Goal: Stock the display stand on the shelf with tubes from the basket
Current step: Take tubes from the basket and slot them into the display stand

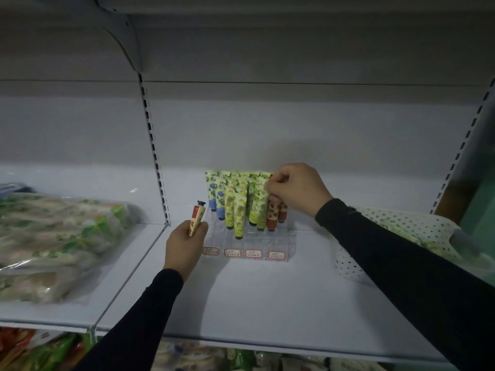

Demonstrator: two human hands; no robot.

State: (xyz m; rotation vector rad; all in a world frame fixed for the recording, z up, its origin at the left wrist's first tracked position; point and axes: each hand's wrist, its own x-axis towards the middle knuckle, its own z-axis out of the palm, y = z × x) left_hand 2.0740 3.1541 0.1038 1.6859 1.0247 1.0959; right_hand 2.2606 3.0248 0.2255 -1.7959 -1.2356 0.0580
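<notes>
On the middle shelf (267,303) a clear tiered display stand (278,236) stood against the back panel, with four red-bordered labels along its front edge. It held upright tubes, caps down: blue-patterned tubes (217,202) in the leftmost column, yellow-patterned tubes (235,210) next, green-leaf tubes (258,207) after those, and two red tubes (273,212) in the rightmost column. The front tiers of the stand were unfilled, as far as the clear plastic allowed one to tell.

The right hand (297,188) was raised at the rear right of the stand, fingers curled and pinching the top edge of a tube in the back rows. Whether that tube was green or red could not be determined, the fingers covering it. The left hand (184,247) was closed round a red-and-cream tube (197,215), held cap upward just beside the left edge of the stand and clear of its slots.

A white perforated basket (356,263) sat to the right on the same shelf, partly behind the right sleeve, with pale packaging showing inside. A clear bag of packaged goods (59,245) lay on the adjoining shelf to the left.

Assessment: stocking was partly complete and the step in hand was seating a tube at the rear right. The left hand's tube would need inverting, cap down, and by its colouring belonged in the red column on the far side.
</notes>
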